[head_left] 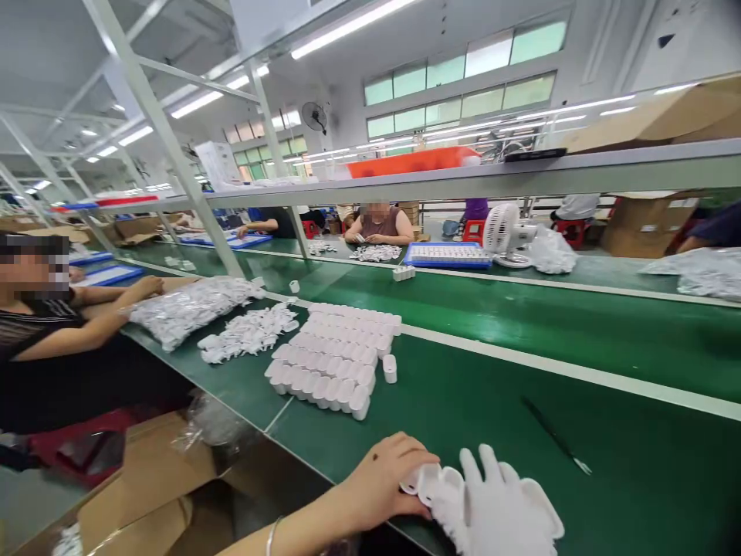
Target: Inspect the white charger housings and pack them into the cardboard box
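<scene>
My left hand (389, 480), bare with a bangle at the wrist, closes on the left end of a short row of white plastic casings (448, 493) at the table's near edge. My right hand (502, 513), in a white glove, lies over the same row with fingers stretched forward. One casing shows past its right side; the glove hides those beneath. Farther left stands a block of several rows of similar white casings (329, 359), with a single casing (390, 369) upright beside it. Tweezers (556, 436) with a dark handle lie to the right.
Loose small white parts (248, 332) and a filled clear bag (194, 309) lie left on the green table. A co-worker (75, 316) sits there. An open carton (144, 486) is below the edge. Across the belt are a blue tray (448, 265) and a fan (502, 232).
</scene>
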`<action>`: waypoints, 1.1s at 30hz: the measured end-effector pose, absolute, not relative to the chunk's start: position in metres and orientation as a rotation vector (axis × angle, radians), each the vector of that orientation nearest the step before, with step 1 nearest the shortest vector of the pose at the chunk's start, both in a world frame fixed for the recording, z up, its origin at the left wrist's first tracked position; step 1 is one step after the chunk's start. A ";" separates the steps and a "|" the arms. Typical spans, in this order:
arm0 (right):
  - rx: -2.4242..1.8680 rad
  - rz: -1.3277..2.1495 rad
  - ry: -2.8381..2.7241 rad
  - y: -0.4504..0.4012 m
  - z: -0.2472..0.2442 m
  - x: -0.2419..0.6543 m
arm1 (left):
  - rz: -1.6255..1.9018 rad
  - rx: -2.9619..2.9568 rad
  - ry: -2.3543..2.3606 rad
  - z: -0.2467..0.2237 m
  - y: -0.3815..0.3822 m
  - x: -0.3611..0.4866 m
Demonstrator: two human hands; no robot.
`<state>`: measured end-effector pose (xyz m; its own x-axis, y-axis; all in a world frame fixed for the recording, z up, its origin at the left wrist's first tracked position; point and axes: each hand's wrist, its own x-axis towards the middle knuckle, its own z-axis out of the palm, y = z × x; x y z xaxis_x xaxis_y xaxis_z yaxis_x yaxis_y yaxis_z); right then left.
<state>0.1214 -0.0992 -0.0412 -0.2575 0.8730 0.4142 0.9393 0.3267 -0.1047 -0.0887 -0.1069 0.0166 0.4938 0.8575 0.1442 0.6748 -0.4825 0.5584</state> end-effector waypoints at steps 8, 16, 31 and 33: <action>-1.594 0.142 -2.366 -0.103 0.026 -0.068 | 0.691 2.221 1.557 0.009 -0.115 -0.277; -1.509 0.300 -2.465 -0.097 0.029 -0.144 | 1.042 2.343 1.734 -0.014 -0.113 -0.372; -0.968 0.220 -2.352 -0.090 0.032 -0.095 | 1.663 1.676 2.193 -0.035 -0.094 -0.400; -1.061 0.097 -2.218 -0.078 0.040 -0.051 | 1.613 1.577 2.193 -0.034 -0.101 -0.396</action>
<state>-0.0511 -0.0778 0.0399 -0.4464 0.7154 0.5376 0.6656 0.6669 -0.3349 -0.3959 -0.1012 -0.0343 -0.4973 0.6965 0.5173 0.7011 -0.0285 0.7125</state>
